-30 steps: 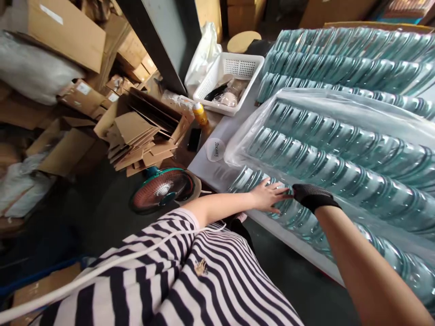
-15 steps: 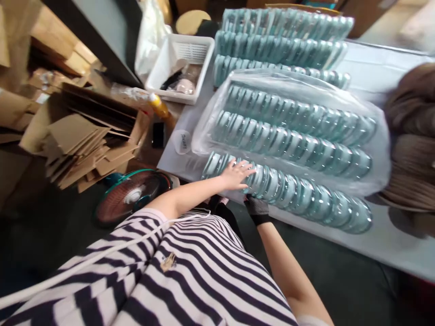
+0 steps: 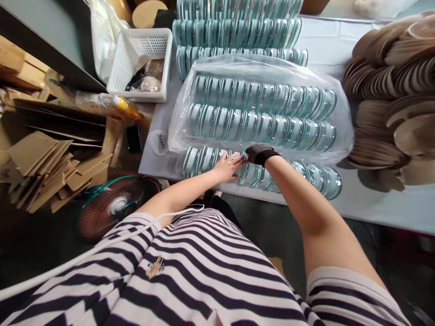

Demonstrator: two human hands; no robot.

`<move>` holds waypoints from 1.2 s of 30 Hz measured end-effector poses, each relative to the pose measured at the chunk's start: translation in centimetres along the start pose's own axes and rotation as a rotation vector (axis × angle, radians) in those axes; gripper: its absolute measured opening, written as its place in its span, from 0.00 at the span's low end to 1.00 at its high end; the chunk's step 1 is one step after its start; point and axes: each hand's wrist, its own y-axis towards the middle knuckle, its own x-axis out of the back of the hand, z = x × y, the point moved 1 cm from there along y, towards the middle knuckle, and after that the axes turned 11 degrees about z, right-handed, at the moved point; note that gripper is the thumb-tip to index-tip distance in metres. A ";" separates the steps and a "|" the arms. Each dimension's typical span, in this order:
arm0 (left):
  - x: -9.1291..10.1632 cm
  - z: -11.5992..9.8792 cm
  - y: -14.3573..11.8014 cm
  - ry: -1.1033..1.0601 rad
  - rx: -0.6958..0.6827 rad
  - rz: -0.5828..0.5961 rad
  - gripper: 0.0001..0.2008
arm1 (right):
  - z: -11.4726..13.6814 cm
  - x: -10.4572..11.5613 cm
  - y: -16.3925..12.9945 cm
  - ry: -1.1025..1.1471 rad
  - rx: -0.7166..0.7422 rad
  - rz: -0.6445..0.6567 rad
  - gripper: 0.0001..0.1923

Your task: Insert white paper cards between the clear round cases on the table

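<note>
A long row of round clear pieces with greenish edges, standing on edge and packed face to face, runs along the near side of the table. My left hand is bare and lies over this row, its fingers stretched out and spread. Close to those fingertips, my right hand in a dark knit glove reaches across to the far side of the same row. The gloved fingers point down and left among the pieces. Their tips are hidden, so whether they pinch a piece does not show.
Behind lie two more rows in a clear plastic bag, then further rows. Brown discs are stacked at right. A white basket, a round "beauty" label, cardboard pieces and a fan are at left.
My gloved right hand has moved from below the row's near edge up and over to its far side. My left hand stays on the row. The view has shifted right.
</note>
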 end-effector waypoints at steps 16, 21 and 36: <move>1.3 -2.2 1.1 -0.003 -0.038 -0.025 0.39 | 0.3 -12.2 -6.4 0.471 -0.197 -0.297 0.24; 1.1 -4.3 4.1 0.015 -0.068 0.031 0.41 | -5.5 -3.2 -3.8 0.329 -0.173 -0.013 0.20; 0.6 -4.0 4.0 0.021 -0.047 0.042 0.41 | 1.6 -20.9 -6.5 0.387 -0.115 -0.164 0.20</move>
